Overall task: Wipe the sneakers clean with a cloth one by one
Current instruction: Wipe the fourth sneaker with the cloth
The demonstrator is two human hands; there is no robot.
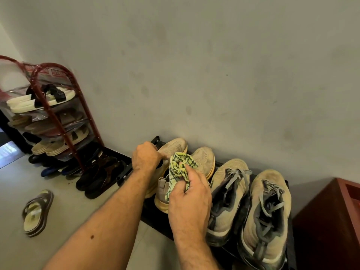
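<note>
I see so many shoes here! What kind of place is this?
Probably the shoe corner of a home, by the door. A tall shoe rack stands full of sandals, and sneakers line a low black rack against the wall.

We are reaching both bare forearms forward, our left hand (145, 155) curling its fingers downward, our right hand (190, 199) clenching its fingers around something bunched.

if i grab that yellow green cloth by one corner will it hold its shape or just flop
Likely it flops: the cloth is bunched into soft folds in the right hand, with a tail drooping below the fingers. It probably weighs little, since a loose pinch carries it. The knit-looking weave suggests it would cling rather than slide on the beige sneaker, though texture is hard to judge here.
</note>
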